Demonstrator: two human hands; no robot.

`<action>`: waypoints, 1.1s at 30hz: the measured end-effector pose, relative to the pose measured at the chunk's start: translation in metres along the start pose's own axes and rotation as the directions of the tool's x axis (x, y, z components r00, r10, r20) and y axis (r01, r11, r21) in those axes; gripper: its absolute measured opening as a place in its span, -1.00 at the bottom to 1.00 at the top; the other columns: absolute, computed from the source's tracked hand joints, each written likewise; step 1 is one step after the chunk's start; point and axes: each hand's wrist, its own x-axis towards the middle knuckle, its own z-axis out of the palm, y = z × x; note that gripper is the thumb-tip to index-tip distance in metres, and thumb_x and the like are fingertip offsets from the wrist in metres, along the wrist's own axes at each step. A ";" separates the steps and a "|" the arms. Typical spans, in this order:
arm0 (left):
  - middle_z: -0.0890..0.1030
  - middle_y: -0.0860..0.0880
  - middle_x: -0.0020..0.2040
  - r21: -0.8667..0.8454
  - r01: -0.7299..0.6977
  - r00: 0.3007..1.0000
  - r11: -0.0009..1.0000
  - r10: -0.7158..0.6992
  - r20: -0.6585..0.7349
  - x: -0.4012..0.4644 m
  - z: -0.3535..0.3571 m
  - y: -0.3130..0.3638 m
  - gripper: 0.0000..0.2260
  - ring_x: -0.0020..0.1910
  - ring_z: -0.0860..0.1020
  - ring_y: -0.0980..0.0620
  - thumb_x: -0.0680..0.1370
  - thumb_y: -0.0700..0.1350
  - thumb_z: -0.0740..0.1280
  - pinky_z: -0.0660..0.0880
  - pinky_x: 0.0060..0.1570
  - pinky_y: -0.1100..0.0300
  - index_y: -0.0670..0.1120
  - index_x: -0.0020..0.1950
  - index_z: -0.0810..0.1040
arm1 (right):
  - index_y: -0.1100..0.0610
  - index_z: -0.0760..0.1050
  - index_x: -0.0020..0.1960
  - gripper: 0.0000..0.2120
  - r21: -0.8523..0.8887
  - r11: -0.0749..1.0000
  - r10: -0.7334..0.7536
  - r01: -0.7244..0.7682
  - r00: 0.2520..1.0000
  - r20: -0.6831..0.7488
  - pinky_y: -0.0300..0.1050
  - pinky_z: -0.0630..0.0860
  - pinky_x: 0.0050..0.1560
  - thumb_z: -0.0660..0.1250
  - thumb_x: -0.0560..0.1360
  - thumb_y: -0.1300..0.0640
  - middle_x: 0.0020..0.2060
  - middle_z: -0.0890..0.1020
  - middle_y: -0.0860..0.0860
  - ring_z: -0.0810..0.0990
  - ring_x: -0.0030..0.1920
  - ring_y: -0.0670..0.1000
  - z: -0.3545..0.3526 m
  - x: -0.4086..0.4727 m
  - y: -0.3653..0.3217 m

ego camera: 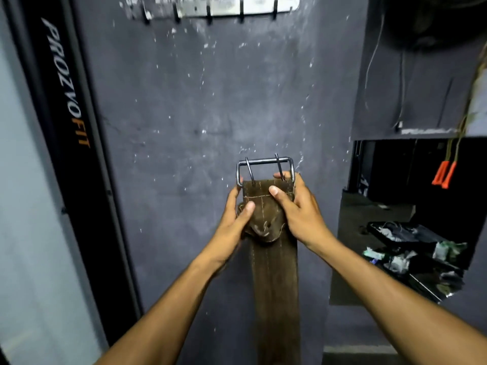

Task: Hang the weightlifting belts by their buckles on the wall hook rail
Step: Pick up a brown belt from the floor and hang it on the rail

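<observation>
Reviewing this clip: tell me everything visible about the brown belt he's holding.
The belt is a wide brown strap, suede-like, with pale stitching. Its metal buckle, a rectangular frame with two prongs, points up toward the hook rail but sits well below it. The left hand and right hand grip it just under the buckle, thumbs on the front. The strap hangs straight down out of frame before the grey wall.

Belt [274, 285] below hook rail [210, 7]

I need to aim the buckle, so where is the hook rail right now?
In the head view the hook rail is on the dark wall at the top edge, up and slightly left of the buckle held by both hands.
</observation>
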 end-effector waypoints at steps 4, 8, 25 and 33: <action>0.64 -0.04 0.35 -0.123 0.092 0.996 0.988 -0.089 0.026 0.004 0.023 0.000 -0.39 0.37 0.58 -0.01 0.46 0.26 0.47 0.58 0.27 0.11 0.03 0.42 0.48 | 0.04 0.42 0.30 -0.71 0.021 1.000 0.014 -0.014 1.000 -0.023 0.06 0.63 0.22 0.37 0.63 0.01 0.12 0.70 -0.03 0.69 0.17 0.00 -0.007 0.029 -0.024; 0.76 -0.01 0.10 0.064 -0.046 0.960 0.997 0.061 -0.272 0.031 0.051 0.029 -0.75 0.17 0.70 -0.03 0.66 0.08 0.31 0.65 0.07 0.15 -0.01 0.18 0.68 | 0.03 0.39 0.31 -0.66 0.055 0.995 0.081 -0.078 0.995 -0.054 0.06 0.62 0.25 0.39 0.61 -0.03 0.11 0.70 -0.02 0.70 0.14 -0.03 -0.012 0.044 -0.039; 0.70 -0.06 0.23 0.113 -0.083 0.996 0.990 0.087 -0.029 0.044 0.024 0.022 -0.67 0.21 0.67 0.00 0.60 0.07 0.35 0.62 0.14 0.17 -0.02 0.32 0.58 | 0.18 0.56 0.20 -0.76 0.065 0.989 -0.113 0.131 0.967 -0.228 0.14 0.61 0.25 0.45 0.57 0.14 0.05 0.75 0.05 0.73 0.09 0.04 0.004 0.075 -0.063; 0.76 -0.05 0.05 0.116 0.159 0.985 0.980 -0.166 0.053 0.018 -0.017 -0.038 -0.87 0.05 0.73 0.03 0.61 -0.13 0.41 0.64 0.01 0.21 -0.10 0.13 0.68 | 0.20 0.56 0.22 -0.72 0.034 0.987 -0.149 0.160 0.966 -0.212 0.19 0.60 0.28 0.46 0.55 0.14 0.08 0.74 0.09 0.73 0.12 0.08 0.017 0.097 -0.072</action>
